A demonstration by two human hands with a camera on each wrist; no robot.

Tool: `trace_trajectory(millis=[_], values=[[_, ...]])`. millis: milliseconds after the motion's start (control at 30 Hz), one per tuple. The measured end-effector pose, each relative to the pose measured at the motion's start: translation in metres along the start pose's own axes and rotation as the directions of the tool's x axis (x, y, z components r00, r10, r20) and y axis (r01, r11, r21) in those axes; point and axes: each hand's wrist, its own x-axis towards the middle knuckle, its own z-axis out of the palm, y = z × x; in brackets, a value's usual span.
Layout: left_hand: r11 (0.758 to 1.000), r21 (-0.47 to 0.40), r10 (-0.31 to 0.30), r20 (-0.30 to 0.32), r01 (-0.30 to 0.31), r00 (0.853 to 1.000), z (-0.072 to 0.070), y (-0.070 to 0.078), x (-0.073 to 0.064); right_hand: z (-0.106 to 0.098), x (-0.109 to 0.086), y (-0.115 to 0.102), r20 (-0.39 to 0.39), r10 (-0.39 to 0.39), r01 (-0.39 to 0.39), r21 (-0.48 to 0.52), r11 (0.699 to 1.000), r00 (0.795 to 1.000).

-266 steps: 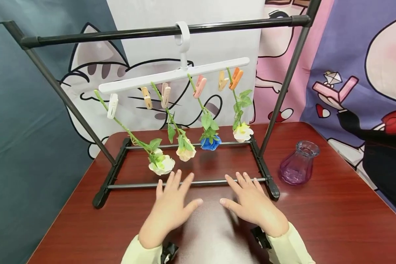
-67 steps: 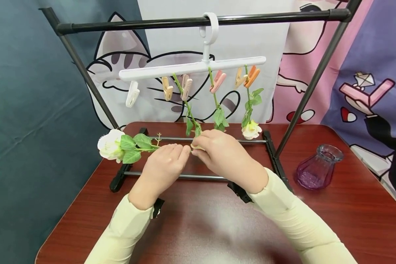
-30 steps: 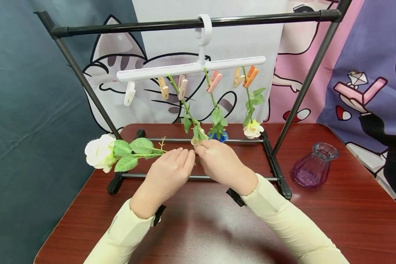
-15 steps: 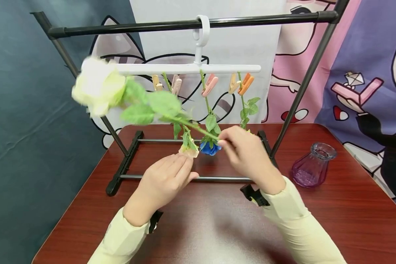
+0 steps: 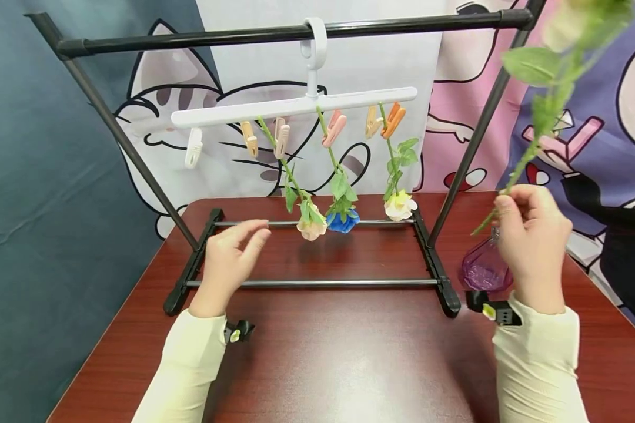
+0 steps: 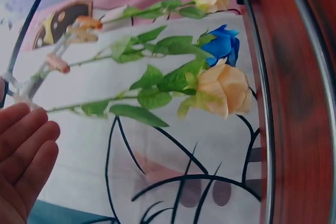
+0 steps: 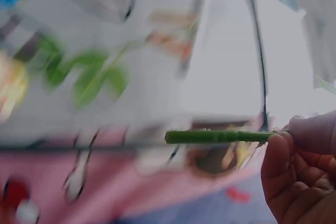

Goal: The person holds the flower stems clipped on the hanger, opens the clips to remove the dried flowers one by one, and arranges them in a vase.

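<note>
My right hand (image 5: 534, 247) pinches a white rose by the lower part of its green stem (image 5: 524, 158). It holds the rose upright at the right, with the blurred bloom (image 5: 566, 23) cut off by the top of the head view. The cut end of the stem (image 7: 199, 137) points out from the fingers in the right wrist view. Behind that hand, partly hidden, stands a purple glass vase (image 5: 484, 271). My left hand (image 5: 227, 261) is raised over the rack's left side, its fingers loosely extended and nothing in them. A peach rose (image 5: 311, 224) hangs to its right.
A black rack (image 5: 201, 39) carries a white clip hanger (image 5: 296, 107). From its clips, a blue rose (image 5: 343, 220) and a pale yellow rose (image 5: 400, 205) also hang head down. The white clip (image 5: 193, 148) at the left holds nothing. Printed cloth stands behind the table (image 5: 349, 352).
The white rose, first hanging from the white clip, was held between both hands. The right hand has since swung it up and right toward the vase; the left has let go and drawn back left.
</note>
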Motion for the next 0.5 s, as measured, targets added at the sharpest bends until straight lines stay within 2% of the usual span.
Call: trace_trajectory(millis=[100, 167, 267, 400, 500], values=[[0.987, -0.075, -0.147, -0.064, 0.142, 0.987, 0.001, -0.005, 0.006, -0.006, 0.004, 0.031, -0.063, 0.056, -0.062, -0.089, 0.994, 0.996], [0.968, -0.126, -0.230, -0.082, 0.219, 0.970, 0.005, -0.008, 0.011, -0.008, 0.005, 0.048, -0.102, 0.095, -0.106, -0.112, 0.988, 0.990], [0.923, -0.215, -0.343, -0.078, 0.320, 0.936, 0.013, -0.011, 0.020, -0.012, 0.005, 0.064, -0.145, 0.129, -0.145, -0.107, 0.984, 0.981], [0.858, -0.330, -0.439, -0.073, 0.394, 0.896, 0.025, -0.014, 0.038, -0.013, 0.008, 0.074, -0.173, 0.141, -0.159, -0.094, 0.983, 0.975], [0.817, -0.419, -0.465, -0.074, 0.396, 0.882, 0.031, -0.014, 0.053, -0.011, 0.012, 0.079, -0.187, 0.145, -0.163, -0.080, 0.983, 0.972]])
